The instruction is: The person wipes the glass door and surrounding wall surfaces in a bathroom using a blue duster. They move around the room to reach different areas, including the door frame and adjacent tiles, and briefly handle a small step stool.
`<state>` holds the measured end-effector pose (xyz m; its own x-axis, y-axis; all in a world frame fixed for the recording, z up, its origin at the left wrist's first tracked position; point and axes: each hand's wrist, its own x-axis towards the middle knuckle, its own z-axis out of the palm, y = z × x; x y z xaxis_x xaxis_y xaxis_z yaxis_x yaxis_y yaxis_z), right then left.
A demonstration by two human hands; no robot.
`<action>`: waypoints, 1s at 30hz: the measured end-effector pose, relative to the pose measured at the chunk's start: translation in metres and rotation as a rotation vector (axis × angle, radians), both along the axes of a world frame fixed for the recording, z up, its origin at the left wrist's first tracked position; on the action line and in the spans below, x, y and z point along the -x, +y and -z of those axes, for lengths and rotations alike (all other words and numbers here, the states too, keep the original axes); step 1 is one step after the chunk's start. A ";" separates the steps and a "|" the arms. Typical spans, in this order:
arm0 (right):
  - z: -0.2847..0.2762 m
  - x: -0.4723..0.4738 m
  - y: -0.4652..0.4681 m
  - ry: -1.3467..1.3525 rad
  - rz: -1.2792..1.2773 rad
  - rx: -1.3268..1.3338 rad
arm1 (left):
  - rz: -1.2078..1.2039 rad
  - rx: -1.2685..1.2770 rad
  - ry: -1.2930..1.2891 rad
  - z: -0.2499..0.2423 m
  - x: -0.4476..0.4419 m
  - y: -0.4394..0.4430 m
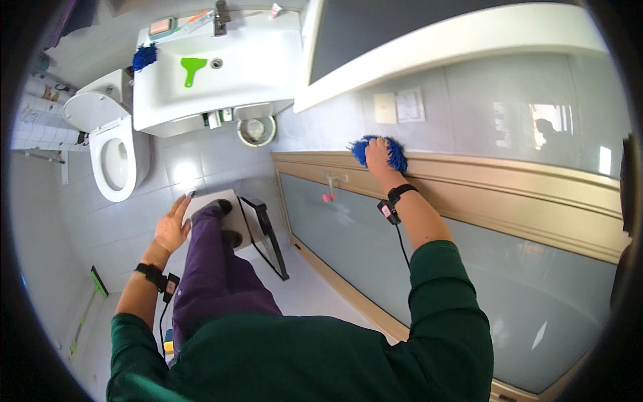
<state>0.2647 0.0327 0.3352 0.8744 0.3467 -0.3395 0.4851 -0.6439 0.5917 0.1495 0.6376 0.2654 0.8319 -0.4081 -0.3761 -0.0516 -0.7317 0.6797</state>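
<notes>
My right hand [380, 160] grips a blue chenille cleaning mitt or cloth [397, 157] against the upper rail of a beige door frame [452, 176], where it meets the grey tiled wall [477, 100]. Below that rail is a frosted glass panel [351, 226] with a small hook [330, 183] carrying a pink piece. My left hand [173, 226] hangs free at my side with its fingers extended and nothing in it. It is nearest the pale top of the step stool [208, 201] under my feet. Each wrist wears a black strap with a cabled device.
A white washbasin [251, 65] holds a green scraper [192, 70]; another blue cloth [144, 58] lies on its left rim. A toilet [116, 161] stands open at left. A bucket [256, 131] sits below the basin. A green-handled squeegee [85, 319] leans at lower left.
</notes>
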 end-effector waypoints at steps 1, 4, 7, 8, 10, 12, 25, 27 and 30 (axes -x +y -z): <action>0.022 -0.003 0.004 0.062 0.079 0.025 | -0.039 -0.020 0.031 0.006 0.007 0.010; 0.071 -0.005 0.011 0.145 0.146 0.083 | -0.099 -0.022 0.079 0.018 0.026 0.034; 0.083 -0.002 0.004 0.066 0.018 0.088 | -0.116 -0.041 0.180 0.022 0.037 0.050; 0.082 -0.001 0.002 0.033 0.020 0.026 | -0.116 -0.032 0.200 0.023 0.038 0.052; 0.065 0.000 -0.001 -0.115 -0.061 -0.015 | -0.040 -0.074 0.186 0.022 0.037 0.051; 0.031 -0.001 0.000 -0.134 -0.031 -0.019 | -0.026 -0.086 0.215 0.021 0.029 0.043; -0.444 0.032 -0.002 -0.594 -0.188 -0.097 | 0.540 0.285 -0.144 -0.070 -0.080 -0.195; -0.528 0.035 0.002 -0.627 -0.237 -0.114 | 0.577 0.359 -0.169 -0.093 -0.078 -0.223; -0.647 0.040 0.015 -0.769 -0.219 0.051 | 0.618 0.478 -0.221 -0.113 -0.074 -0.247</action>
